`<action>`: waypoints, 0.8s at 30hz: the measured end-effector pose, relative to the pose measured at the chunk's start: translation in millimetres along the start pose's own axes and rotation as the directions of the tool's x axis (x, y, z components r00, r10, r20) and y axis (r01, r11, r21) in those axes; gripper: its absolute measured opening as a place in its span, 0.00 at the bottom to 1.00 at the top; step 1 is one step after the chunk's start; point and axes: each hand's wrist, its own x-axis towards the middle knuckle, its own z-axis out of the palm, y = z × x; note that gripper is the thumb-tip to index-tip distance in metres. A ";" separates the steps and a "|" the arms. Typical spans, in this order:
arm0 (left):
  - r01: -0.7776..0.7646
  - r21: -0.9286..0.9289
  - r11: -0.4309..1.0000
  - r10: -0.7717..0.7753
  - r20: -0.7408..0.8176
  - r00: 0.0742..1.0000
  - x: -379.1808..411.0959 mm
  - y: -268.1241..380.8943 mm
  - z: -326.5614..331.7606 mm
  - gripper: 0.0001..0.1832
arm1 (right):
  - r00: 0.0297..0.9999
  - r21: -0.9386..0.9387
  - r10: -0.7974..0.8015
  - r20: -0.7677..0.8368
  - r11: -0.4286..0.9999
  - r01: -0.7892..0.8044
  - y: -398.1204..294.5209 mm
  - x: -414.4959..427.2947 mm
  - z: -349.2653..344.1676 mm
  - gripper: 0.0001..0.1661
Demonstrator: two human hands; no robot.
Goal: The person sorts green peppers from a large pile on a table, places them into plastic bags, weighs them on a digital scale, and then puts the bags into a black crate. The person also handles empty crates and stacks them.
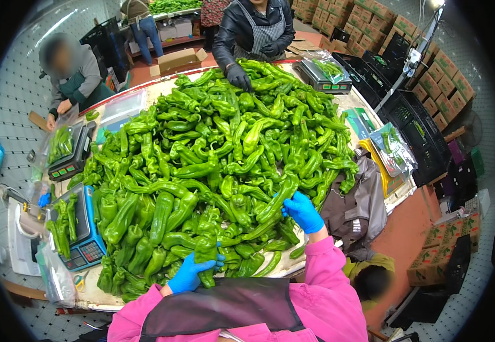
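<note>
A large heap of long green peppers (pixel 230 149) covers the table in front of me. My left hand (pixel 189 272), in a blue glove, is closed around a thick green pepper (pixel 206 255) held upright at the near edge of the heap. My right hand (pixel 302 212), gloved in the same blue, grips a long curved green pepper (pixel 278 199) over the heap's right side. Its fingertips are partly hidden behind that pepper.
A blue scale (pixel 86 233) with peppers on it stands left, near scissors (pixel 79 281). Other scales (pixel 70 156) (pixel 322 77) bear bagged peppers. Across the table, a person's black-gloved hand (pixel 239 77) touches the heap. A grey jacket (pixel 360 205) lies right, by black crates (pixel 414 132).
</note>
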 end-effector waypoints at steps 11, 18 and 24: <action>-0.026 -0.012 1.000 0.026 0.001 1.000 -4.8 2.5 5.8 0.35 | 0.844 -0.143 -0.392 -0.366 0.920 0.365 -49.0 20.3 -56.7 0.26; -0.026 -0.022 0.999 0.025 -0.013 1.000 -0.4 1.3 3.7 0.34 | 0.840 -0.884 -0.277 0.467 -0.154 0.441 1.8 -11.1 28.7 0.32; -0.011 -0.032 0.999 0.011 -0.007 1.000 -4.9 0.2 2.1 0.33 | 0.780 -0.864 -0.559 0.283 0.203 0.460 -20.7 -2.7 7.6 0.09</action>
